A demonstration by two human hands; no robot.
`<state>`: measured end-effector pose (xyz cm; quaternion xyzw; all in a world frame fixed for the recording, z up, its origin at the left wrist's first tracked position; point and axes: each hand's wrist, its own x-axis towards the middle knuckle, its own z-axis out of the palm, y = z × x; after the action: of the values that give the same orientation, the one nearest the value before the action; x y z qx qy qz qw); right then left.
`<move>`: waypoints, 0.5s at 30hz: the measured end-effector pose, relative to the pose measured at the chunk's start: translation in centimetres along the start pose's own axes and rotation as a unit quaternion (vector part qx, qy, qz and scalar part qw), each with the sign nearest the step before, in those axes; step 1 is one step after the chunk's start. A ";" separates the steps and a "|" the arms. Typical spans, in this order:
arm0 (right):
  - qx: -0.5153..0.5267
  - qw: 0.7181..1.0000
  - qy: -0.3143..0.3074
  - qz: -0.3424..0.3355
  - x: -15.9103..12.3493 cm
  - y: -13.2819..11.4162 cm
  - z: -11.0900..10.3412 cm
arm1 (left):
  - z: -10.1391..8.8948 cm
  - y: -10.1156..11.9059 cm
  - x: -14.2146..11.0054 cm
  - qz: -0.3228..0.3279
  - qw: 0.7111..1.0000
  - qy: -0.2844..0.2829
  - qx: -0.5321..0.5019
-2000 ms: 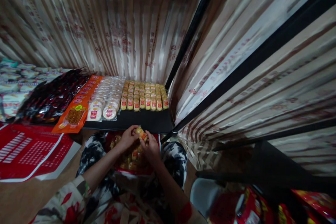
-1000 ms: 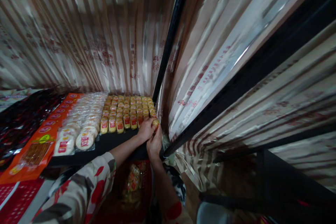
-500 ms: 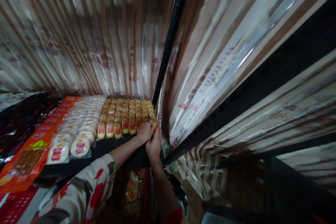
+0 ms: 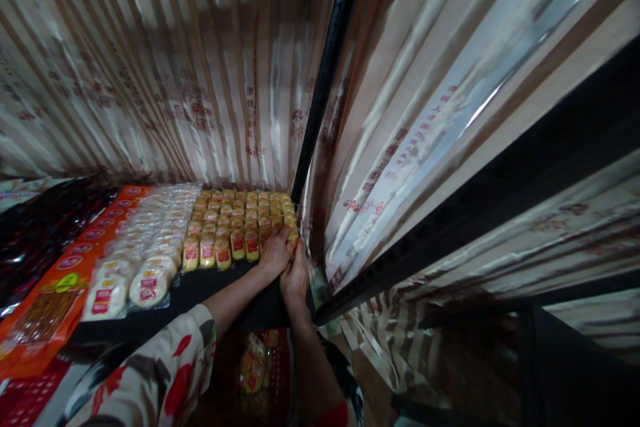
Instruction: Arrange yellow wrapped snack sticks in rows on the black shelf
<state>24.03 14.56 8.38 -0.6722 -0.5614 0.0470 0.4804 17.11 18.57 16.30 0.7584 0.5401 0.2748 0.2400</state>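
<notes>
Rows of small yellow wrapped cakes (image 4: 223, 250) with red labels fill the right end of a black shelf (image 4: 210, 290). At the front right corner of these rows, my left hand (image 4: 276, 255) and my right hand (image 4: 297, 275) meet, both closed around one wrapped cake (image 4: 293, 238). Fingers cover most of that cake, and it sits against the end of the front row. Below the shelf, a red bag (image 4: 284, 373) holds more yellow wrapped cakes (image 4: 253, 363), partly in shadow.
Left of the cakes stand two rows of white round crackers (image 4: 150, 283) in clear wrap. Farther left lie an orange snack packet (image 4: 53, 300) and dark shiny packets (image 4: 45, 233). A black post (image 4: 320, 100) rises at the shelf corner. Pleated curtains (image 4: 225, 67) hang behind and to the right.
Both hands have carried the cake from above the bag up to the right end of the front row. Over the last half second they have shifted only slightly there.
</notes>
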 end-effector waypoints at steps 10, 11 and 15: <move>-0.022 0.999 0.030 0.012 -0.4 -0.4 -0.1 | 0.5 -0.1 0.3 -0.003 1.000 0.004 -0.024; -0.034 0.999 0.025 0.000 -0.5 -0.3 0.0 | 0.5 -0.3 0.3 -0.004 1.000 0.008 -0.021; -0.078 0.997 0.008 -0.006 -0.9 -0.3 0.2 | 0.2 -0.4 0.1 0.007 1.000 0.018 -0.005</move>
<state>23.40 13.87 8.02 -0.7045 -0.5635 -0.0057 0.4315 17.03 18.75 15.87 0.7558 0.5377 0.2926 0.2325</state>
